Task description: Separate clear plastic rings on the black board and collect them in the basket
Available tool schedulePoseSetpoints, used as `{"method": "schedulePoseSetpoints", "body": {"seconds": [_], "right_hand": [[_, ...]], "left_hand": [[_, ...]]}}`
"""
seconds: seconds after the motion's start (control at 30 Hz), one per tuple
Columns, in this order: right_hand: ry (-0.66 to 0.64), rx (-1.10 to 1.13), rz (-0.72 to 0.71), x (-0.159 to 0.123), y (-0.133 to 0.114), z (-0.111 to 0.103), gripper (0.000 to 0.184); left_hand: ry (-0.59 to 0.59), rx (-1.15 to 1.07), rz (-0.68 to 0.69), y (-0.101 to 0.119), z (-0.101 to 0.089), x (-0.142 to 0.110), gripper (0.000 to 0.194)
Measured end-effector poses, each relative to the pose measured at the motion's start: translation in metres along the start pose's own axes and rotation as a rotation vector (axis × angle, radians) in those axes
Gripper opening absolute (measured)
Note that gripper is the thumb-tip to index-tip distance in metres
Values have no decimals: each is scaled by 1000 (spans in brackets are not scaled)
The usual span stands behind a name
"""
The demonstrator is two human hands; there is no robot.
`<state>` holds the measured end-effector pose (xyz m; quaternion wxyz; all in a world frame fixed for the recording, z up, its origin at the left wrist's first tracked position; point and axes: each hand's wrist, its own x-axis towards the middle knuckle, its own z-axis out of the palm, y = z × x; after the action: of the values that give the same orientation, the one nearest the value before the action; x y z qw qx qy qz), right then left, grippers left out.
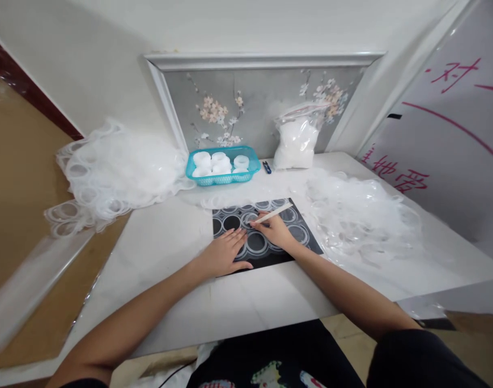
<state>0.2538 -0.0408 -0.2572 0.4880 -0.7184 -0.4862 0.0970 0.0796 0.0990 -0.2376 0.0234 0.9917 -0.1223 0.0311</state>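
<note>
A black mat (pixel 266 265) lies on the table, and on it is a clear sheet with rows of whitish rings (pixel 257 243). My left hand (pixel 224 252) rests flat on the left part of the sheet, fingers stretched out and holding nothing. Between the fingers of my right hand (pixel 275 230) is a slim off-white pen-like tool (pixel 276 212), tilted up to the right. Its lower tip is at a ring just beyond my left fingertips; my fingers partly cover it, so its exact kind is unclear.
Clear ring-patterned sheets are heaped at the left (pixel 121 167) and loosely at the right (pixel 363 215). Behind the mat stand a turquoise basket (pixel 223 179) of white rolls, a small dark blue tool (pixel 266 167) and a zip bag (pixel 297 141) with white contents. A whiteboard (pixel 444 129) borders the right.
</note>
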Motion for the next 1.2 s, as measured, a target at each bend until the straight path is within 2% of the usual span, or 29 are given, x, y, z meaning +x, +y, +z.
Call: {"method": "schedulePoseSetpoints", "body": {"seconds": [0.23,0.43,0.57,0.63,0.67,0.73,0.8,0.87,0.97,1.1,1.2], "right_hand": [[-12,-51,-5,0,-1,0,16],[-69,-469,-215,-16,-8,6,20],[-127,-622,-324,-14,-11,11,19],[-47,-591,-292,0,-11,2,17],[47,-555,-240,10,-11,-7,17],[323,-474,-75,31,-9,-31,20],[502,-459,27,44,-3,-60,37],[548,-405,68,43,4,-82,40],[401,-290,60,19,14,-90,26],[214,-185,53,-13,23,-65,21],[154,-93,69,-17,26,-49,26]], "left_hand": [[-36,19,2,0,-3,1,84],[-67,-14,2,-2,-6,1,90],[-80,-50,-1,-2,-9,2,94],[-84,-62,-6,0,-11,2,96],[-90,-66,-15,1,-13,2,96],[-109,-67,-47,3,-16,2,95],[-123,-64,-70,5,-20,4,93],[-108,-60,-90,6,-26,9,84],[-46,-58,-137,9,-33,25,68],[11,-54,-105,15,-27,46,65],[-15,-49,-49,18,-15,51,68]]}}
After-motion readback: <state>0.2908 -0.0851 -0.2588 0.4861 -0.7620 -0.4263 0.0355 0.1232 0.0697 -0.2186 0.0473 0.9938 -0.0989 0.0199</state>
